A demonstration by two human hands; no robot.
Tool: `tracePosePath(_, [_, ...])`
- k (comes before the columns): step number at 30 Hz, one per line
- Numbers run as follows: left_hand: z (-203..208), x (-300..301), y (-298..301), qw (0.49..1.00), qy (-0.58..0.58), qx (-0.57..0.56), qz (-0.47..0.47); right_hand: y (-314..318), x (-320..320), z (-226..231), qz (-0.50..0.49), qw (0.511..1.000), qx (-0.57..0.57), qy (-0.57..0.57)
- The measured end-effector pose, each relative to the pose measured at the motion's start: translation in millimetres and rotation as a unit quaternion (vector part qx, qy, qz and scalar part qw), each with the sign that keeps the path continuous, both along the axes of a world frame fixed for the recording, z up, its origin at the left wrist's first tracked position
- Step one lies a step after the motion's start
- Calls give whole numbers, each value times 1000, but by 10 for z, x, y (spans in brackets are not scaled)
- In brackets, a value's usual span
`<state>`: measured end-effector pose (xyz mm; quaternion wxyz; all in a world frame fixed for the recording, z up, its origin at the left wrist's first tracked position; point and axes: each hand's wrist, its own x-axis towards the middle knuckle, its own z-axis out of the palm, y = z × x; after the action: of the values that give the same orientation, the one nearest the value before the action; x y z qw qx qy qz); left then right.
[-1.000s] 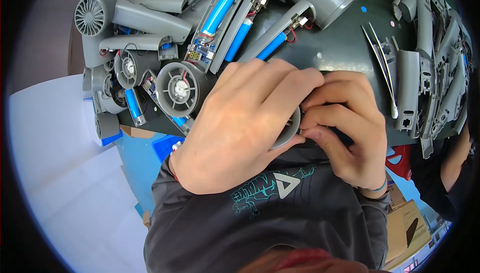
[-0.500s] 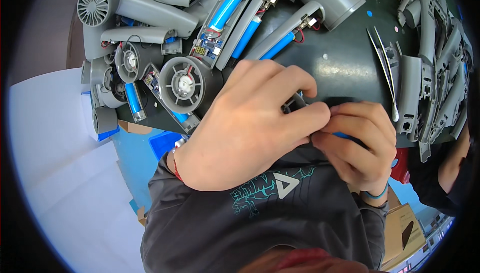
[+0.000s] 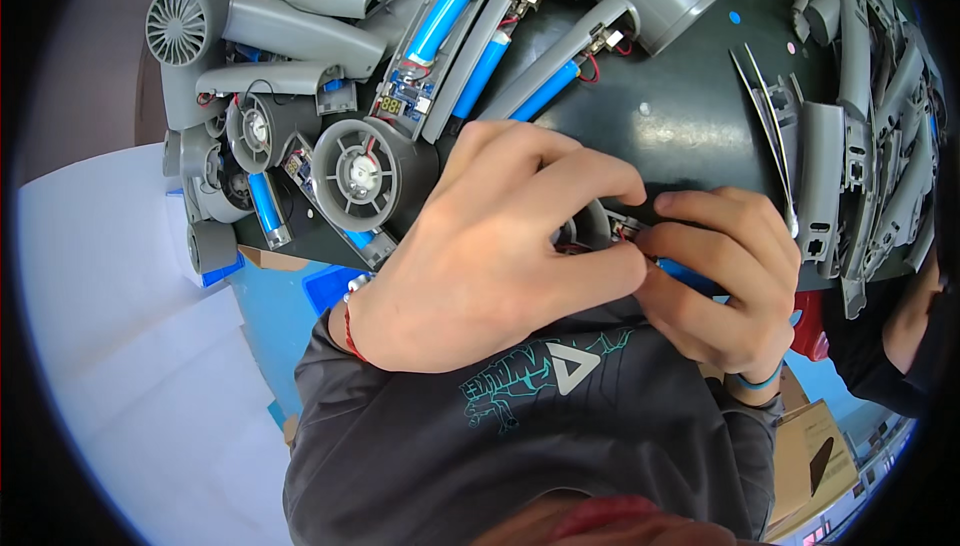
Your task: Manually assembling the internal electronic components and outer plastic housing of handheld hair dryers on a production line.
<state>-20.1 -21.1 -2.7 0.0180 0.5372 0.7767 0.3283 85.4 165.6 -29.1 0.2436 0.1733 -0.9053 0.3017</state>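
Observation:
Close to my body, at the table's near edge, both hands are on a partly assembled grey handheld fan (image 3: 597, 226). My left hand (image 3: 490, 246) covers its round head from the left, with thumb and index finger closed in at the wiring. Curled about the handle end, my right hand (image 3: 730, 271) has its fingers around a blue cylindrical battery (image 3: 690, 278), its index finger somewhat raised. A small circuit board (image 3: 625, 226) shows between the two hands. My fingers hide most of the fan, and whether a wire is pinched cannot be made out.
Several opened grey fans (image 3: 362, 176) with blue batteries and circuit boards crowd the table's left and back. Metal tweezers (image 3: 768, 131) lie to the right, beside a pile of grey handle shells (image 3: 822, 176). Another person's arm (image 3: 908, 321) is at the right edge.
My right index finger has lifted and the hands have parted slightly, so more of the fan's ring, board and battery shows. The view has shifted a little.

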Motion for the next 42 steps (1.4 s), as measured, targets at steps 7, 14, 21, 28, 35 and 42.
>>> tracePosePath(7, [-47,-26,2,999,10,27,-25,-29,79,-9,-32,999,-9,-19])
tracePosePath(14, [-37,-24,-8,998,43,0,-51,-130,96,-2,-77,981,-141,-105])
tracePosePath(21, [-115,-92,-72,997,35,37,-58,-84,40,-27,-68,981,-149,-100])
tracePosePath(28, [-113,-100,-44,996,37,50,-66,-28,36,61,-66,988,-73,-116])
tracePosePath(35, [-105,-114,-41,998,-21,39,-48,32,-9,-17,-19,991,-88,-98])
tracePosePath(42, [-103,-149,-51,997,-19,39,-62,65,-22,40,-19,988,-85,-124])
